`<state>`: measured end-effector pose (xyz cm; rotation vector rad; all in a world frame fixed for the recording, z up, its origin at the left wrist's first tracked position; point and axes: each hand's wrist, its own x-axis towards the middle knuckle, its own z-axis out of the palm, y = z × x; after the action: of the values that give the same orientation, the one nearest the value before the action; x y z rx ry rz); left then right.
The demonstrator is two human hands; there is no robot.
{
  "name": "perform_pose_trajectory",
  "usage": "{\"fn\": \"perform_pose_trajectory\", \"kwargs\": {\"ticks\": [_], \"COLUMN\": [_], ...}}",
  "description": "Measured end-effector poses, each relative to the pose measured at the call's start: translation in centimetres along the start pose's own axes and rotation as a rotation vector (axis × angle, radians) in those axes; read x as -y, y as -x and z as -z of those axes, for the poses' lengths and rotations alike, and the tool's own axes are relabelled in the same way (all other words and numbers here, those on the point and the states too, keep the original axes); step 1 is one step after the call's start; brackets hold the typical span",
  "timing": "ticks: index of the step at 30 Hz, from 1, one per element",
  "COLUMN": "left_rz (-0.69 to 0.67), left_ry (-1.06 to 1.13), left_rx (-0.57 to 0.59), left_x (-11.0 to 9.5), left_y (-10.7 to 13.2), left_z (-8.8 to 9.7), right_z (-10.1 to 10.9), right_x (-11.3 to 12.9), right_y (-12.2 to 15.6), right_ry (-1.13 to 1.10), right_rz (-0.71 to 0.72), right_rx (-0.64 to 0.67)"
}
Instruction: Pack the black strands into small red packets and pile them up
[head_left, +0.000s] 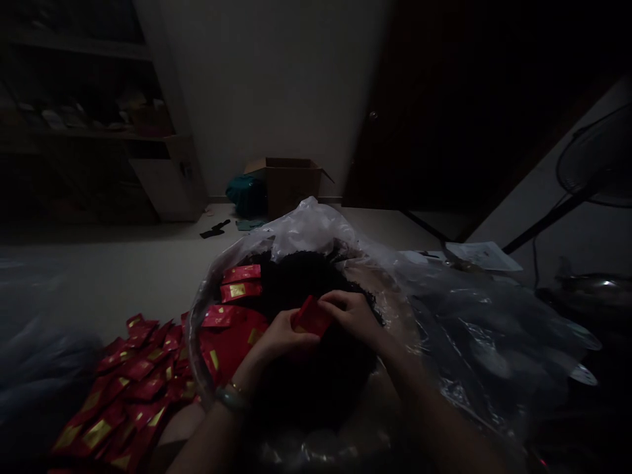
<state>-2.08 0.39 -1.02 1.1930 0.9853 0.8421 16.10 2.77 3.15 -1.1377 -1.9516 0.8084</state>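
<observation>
A small red packet is held over the middle of a clear plastic-lined round container. My left hand grips its left side between thumb and fingers. At its upper right edge my right hand pinches with thumb and forefinger. Below both hands lies a heap of dark, crumbly loose material, too dark to name. Several red packets with gold labels rest on the left part of this heap. The inside of the held packet cannot be seen.
A large pile of red-and-gold packets lies to the left of the container. Clear plastic sheeting spreads to the right. Behind are an open cardboard box, a teal bag and shelves. A fan stands far right.
</observation>
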Motion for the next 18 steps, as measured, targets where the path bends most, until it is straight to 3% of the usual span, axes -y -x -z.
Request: {"fn": "perform_pose_trajectory", "kwargs": {"ticks": [5, 8, 11, 18], "left_rz": [-0.015, -0.041, -0.043, -0.052], "left_ry": [0.067, 0.111, 0.144, 0.095], "left_rx": [-0.116, -0.184, -0.139, 0.051], "left_x": [0.2, 0.2, 0.0, -0.2], "left_y": [-0.5, -0.7, -0.5, 0.0], "left_z": [0.2, 0.2, 0.1, -0.2], "right_z": [0.7, -0.3, -1.5, -1.7], "right_x": [-1.0, -0.7, -0.1, 0.0], "right_y": [-0.5, -0.3, 0.0, 0.0], "right_ry": [-0.058, -0.168, -0.234, -0.349], "right_rz": [-0.011, -0.034, -0.055, -0.178], "right_rx": [-0.234, -0.129, -0.037, -0.237]}}
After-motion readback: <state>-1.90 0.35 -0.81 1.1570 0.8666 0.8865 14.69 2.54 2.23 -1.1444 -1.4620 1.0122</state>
